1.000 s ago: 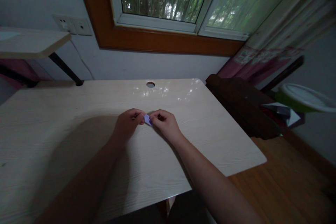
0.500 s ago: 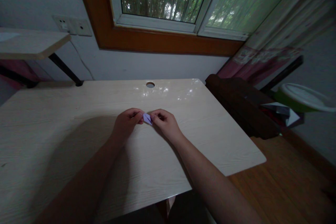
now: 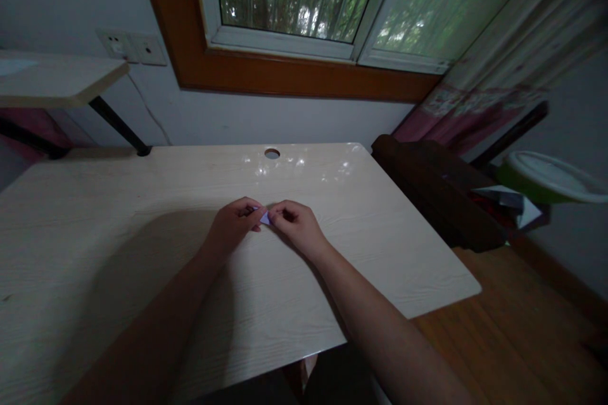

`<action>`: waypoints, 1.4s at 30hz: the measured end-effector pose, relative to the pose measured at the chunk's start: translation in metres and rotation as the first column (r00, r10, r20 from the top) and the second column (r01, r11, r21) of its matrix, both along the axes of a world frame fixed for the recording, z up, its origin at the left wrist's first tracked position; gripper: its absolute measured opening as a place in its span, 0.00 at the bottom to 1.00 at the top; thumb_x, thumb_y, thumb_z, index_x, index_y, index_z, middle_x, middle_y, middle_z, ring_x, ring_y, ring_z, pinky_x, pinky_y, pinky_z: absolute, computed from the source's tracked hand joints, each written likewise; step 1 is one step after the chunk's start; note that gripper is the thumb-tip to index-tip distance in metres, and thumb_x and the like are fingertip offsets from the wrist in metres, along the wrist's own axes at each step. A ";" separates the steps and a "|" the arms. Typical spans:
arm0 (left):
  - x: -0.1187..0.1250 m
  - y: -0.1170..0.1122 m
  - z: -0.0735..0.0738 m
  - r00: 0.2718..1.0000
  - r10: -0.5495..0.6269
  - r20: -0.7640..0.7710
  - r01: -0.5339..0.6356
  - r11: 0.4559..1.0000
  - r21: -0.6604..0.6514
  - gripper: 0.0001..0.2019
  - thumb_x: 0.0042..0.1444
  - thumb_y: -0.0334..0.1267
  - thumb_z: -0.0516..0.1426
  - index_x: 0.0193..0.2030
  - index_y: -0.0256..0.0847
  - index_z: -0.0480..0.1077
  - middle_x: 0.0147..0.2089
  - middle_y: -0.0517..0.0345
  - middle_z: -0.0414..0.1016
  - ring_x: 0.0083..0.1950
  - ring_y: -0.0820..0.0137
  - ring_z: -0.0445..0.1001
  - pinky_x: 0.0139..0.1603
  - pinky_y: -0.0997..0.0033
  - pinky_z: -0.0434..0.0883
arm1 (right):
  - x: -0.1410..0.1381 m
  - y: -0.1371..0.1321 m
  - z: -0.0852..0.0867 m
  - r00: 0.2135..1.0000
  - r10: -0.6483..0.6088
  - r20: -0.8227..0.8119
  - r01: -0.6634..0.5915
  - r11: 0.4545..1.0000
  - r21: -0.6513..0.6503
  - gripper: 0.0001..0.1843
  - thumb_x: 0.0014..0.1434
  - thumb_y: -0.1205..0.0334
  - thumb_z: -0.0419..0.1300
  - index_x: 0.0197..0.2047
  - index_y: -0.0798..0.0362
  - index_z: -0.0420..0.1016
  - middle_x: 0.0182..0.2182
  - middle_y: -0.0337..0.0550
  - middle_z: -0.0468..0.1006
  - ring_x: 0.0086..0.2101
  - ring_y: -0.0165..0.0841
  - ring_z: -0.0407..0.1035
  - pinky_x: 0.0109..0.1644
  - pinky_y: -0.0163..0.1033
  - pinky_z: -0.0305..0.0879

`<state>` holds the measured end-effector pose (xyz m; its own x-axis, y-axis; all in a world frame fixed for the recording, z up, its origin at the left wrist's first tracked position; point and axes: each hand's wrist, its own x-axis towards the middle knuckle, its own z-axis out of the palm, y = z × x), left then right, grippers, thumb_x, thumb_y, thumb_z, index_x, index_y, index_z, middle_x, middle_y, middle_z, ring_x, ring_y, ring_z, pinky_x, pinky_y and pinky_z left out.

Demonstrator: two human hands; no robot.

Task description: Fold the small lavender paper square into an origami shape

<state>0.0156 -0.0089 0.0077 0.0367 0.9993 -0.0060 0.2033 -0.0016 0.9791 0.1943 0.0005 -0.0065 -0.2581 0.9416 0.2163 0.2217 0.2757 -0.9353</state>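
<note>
A small folded piece of pale purple paper [image 3: 264,218] is pinched between my two hands over the middle of the light wooden desk [image 3: 142,215]. My left hand [image 3: 230,226] grips its left side with fingers curled. My right hand [image 3: 297,225] grips its right side, fingers curled too, and hides most of the paper. Only a small corner shows between the fingertips.
A cable hole [image 3: 272,153] sits at the desk's far edge under the window [image 3: 304,0]. A shelf [image 3: 52,79] juts out at the left. A dark chair [image 3: 437,183] and a green-rimmed basin [image 3: 551,180] stand to the right, over wooden floor [image 3: 522,329].
My hands have closed in on each other a little, and less of the purple paper shows than before. Arms and desk stay where they were.
</note>
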 end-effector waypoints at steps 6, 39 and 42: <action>-0.002 -0.001 -0.001 0.999 0.018 0.047 -0.019 1.000 0.014 0.10 0.52 0.45 0.63 0.33 0.41 0.78 0.24 0.61 0.77 0.27 0.70 0.76 0.31 0.72 0.75 | 0.001 -0.001 0.003 1.000 -0.011 -0.014 0.011 0.999 -0.038 0.10 0.58 0.56 0.62 0.34 0.54 0.79 0.29 0.41 0.78 0.29 0.30 0.69 0.36 0.35 0.64; -0.002 0.002 -0.006 0.964 0.091 0.249 -0.088 0.996 -0.025 0.15 0.50 0.48 0.65 0.36 0.38 0.78 0.34 0.55 0.81 0.35 0.68 0.79 0.37 0.68 0.80 | 0.001 0.002 0.002 0.994 0.010 -0.112 -0.022 0.993 -0.114 0.14 0.62 0.51 0.60 0.38 0.52 0.80 0.30 0.42 0.80 0.31 0.31 0.73 0.38 0.36 0.68; -0.002 0.002 -0.007 0.962 0.086 0.259 -0.084 0.996 -0.021 0.15 0.51 0.48 0.65 0.37 0.38 0.79 0.35 0.54 0.81 0.37 0.66 0.79 0.39 0.66 0.80 | 0.000 0.002 0.004 0.987 -0.001 -0.161 -0.027 0.985 -0.170 0.14 0.61 0.50 0.60 0.37 0.52 0.79 0.29 0.42 0.80 0.30 0.32 0.73 0.39 0.37 0.70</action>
